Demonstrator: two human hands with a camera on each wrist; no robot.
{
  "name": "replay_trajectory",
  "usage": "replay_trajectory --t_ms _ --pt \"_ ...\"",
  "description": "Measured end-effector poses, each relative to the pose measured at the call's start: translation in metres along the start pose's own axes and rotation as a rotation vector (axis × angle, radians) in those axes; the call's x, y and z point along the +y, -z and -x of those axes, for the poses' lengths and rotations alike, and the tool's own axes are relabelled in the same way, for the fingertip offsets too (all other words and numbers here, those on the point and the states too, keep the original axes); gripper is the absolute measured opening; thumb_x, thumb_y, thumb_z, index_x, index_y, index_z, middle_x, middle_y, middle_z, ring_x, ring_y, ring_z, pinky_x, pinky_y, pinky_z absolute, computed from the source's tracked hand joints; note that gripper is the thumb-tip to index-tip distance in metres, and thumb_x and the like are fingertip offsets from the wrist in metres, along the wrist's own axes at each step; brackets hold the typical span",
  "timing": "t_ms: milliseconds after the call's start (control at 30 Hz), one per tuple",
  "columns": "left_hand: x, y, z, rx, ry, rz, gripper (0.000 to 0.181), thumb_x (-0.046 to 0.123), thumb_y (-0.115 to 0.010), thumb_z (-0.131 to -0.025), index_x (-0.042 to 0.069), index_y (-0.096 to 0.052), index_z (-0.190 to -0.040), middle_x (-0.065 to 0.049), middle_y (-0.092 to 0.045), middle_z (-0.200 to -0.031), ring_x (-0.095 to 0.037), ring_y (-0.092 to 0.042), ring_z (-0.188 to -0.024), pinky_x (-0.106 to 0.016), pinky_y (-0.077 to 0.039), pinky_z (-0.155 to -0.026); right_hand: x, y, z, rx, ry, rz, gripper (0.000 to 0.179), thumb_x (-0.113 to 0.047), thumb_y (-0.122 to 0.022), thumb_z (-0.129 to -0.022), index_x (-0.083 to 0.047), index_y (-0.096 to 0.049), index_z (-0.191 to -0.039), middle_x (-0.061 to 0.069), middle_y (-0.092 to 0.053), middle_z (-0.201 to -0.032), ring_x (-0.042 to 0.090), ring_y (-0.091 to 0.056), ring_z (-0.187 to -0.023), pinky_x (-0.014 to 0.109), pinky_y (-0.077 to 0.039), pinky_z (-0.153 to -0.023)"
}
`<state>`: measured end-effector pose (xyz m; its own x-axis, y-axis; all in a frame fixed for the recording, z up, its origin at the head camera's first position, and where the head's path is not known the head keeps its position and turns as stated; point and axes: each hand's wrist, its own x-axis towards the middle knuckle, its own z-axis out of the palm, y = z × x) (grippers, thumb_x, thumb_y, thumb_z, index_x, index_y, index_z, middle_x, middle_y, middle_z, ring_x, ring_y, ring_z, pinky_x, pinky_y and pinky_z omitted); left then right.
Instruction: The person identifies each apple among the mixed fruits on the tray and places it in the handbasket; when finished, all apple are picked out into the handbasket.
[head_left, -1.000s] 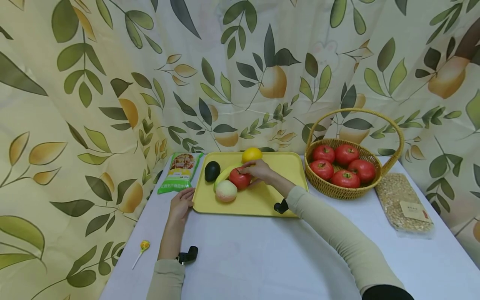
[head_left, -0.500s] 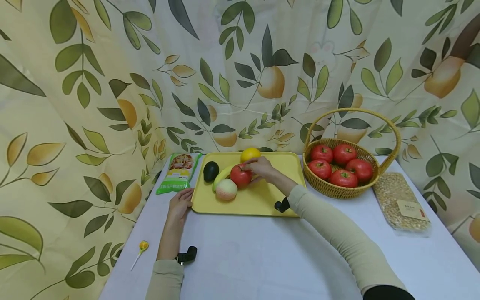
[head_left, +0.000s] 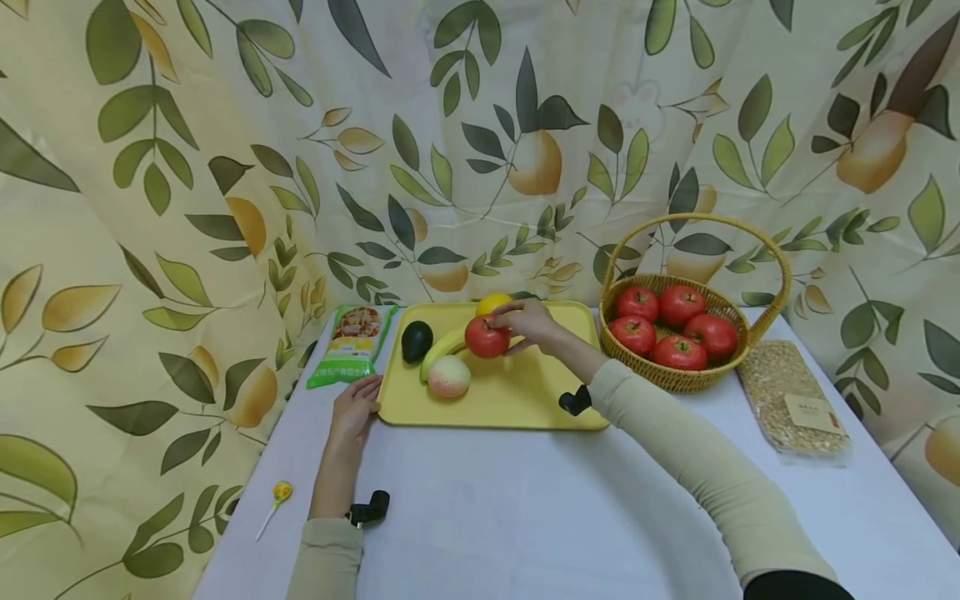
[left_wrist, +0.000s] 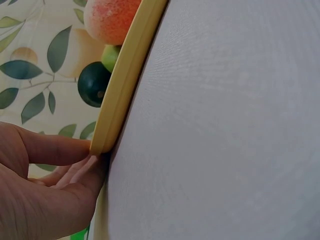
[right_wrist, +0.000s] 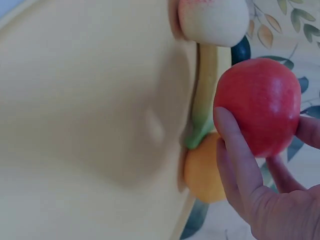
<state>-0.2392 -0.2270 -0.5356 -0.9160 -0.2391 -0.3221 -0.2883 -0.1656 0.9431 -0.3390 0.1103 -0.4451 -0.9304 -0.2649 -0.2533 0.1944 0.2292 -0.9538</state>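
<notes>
My right hand (head_left: 531,327) grips a red apple (head_left: 487,337), its fingers and thumb spread around the sides. In the right wrist view the apple (right_wrist: 257,107) is held up off the yellow tray (right_wrist: 90,95). Below and around it on the tray lie a banana (head_left: 442,352), a pale pink peach (head_left: 448,377), a dark avocado (head_left: 417,342) and a yellow-orange round fruit (head_left: 492,303), partly hidden behind the apple and hand. My left hand (head_left: 354,410) pinches the tray's near left corner; the left wrist view shows its fingertips at the rim (left_wrist: 112,107).
A handled wicker basket (head_left: 678,381) with several red apples stands right of the tray. Beside it lies a clear pack of oats (head_left: 787,396). A green food packet (head_left: 352,343) lies left of the tray, and a lollipop (head_left: 281,492) nearer the front left.
My right hand has lifted the apple up off the tray, away from the peach and banana. The left hand stays at the tray's corner. The head view has shifted slightly.
</notes>
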Motion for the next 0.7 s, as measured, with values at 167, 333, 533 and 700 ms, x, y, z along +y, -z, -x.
replay_trajectory --t_ms 167,333,533,700 --pt "0.002 0.001 0.001 -0.001 -0.001 0.002 0.068 -0.026 -0.044 -0.088 -0.003 -0.046 -0.152 -0.021 -0.05 -0.155 -0.03 -0.047 -0.146 -0.039 -0.04 -0.121 -0.008 0.01 0.006 0.0 0.021 -0.001 0.043 -0.019 -0.075 -0.094 -0.003 -0.065 -0.132 0.021 -0.063 -0.133 0.036 -0.071 -0.108 0.059 -0.061 -0.085" --pt "0.003 0.001 0.002 -0.006 -0.012 0.015 0.07 -0.028 -0.044 -0.085 -0.005 -0.045 -0.152 -0.023 -0.049 -0.156 -0.031 -0.045 -0.147 -0.039 -0.039 -0.121 -0.012 0.022 0.012 -0.004 0.048 -0.008 0.041 -0.018 -0.074 -0.095 -0.002 -0.066 -0.132 0.021 -0.059 -0.134 0.037 -0.069 -0.109 0.056 -0.063 -0.081" --pt "0.003 0.0 0.001 0.001 -0.009 0.014 0.07 -0.028 -0.044 -0.085 -0.005 -0.046 -0.151 -0.023 -0.049 -0.156 -0.031 -0.045 -0.147 -0.039 -0.039 -0.121 -0.016 0.035 0.021 0.014 0.058 0.006 0.044 -0.02 -0.074 -0.096 -0.002 -0.064 -0.135 0.021 -0.058 -0.137 0.038 -0.068 -0.112 0.058 -0.061 -0.085" --pt "0.001 0.001 0.002 -0.009 -0.018 0.003 0.069 -0.027 -0.044 -0.086 -0.005 -0.045 -0.152 -0.024 -0.048 -0.156 -0.032 -0.045 -0.147 -0.039 -0.039 -0.121 -0.018 0.047 0.031 0.039 0.058 0.003 0.046 -0.02 -0.072 -0.096 -0.002 -0.062 -0.137 0.023 -0.059 -0.136 0.036 -0.07 -0.108 0.058 -0.061 -0.084"
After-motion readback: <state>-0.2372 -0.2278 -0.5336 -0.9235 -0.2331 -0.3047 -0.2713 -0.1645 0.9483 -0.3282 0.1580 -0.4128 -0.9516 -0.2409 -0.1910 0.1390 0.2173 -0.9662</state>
